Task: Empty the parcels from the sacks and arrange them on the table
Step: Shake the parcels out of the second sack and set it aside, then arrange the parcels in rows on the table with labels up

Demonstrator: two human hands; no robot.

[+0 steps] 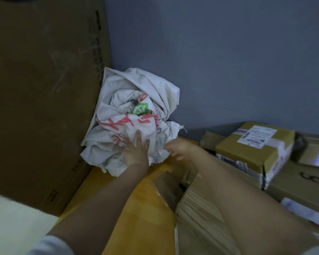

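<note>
1. Against the left edge of your view stands a tall brown cardboard carton [44, 98]. It works as a backstop, so whatever you push into that corner cannot slide further.
2. Below it runs the yellow table top [142, 208], where the parcels are meant to end up.
3. On the right side of the table lie the flat cardboard parcels [201, 208], under your right forearm. Behind them is a brown cardboard parcel with a white label [254, 144]. They sit close together near the blue-grey wall [228, 61], which I judge leaves the near side free for more.
4. The crumpled white woven sack [136, 111], printed in red and green, is bunched in the corner between the carton and the wall. It rests on the far end of the table. It looks slack and collapsed, so I judge it is emptied and being stowed out of the way.
5. Your left hand [136, 153] lies flat on the sack's lower front with the fingers straight and spread, pressing the cloth down and back.
6. Your right hand [180, 148] is at the sack's right edge with the fingers loosely bent. Blur hides whether it is pinching cloth, so I cannot tell.
</note>
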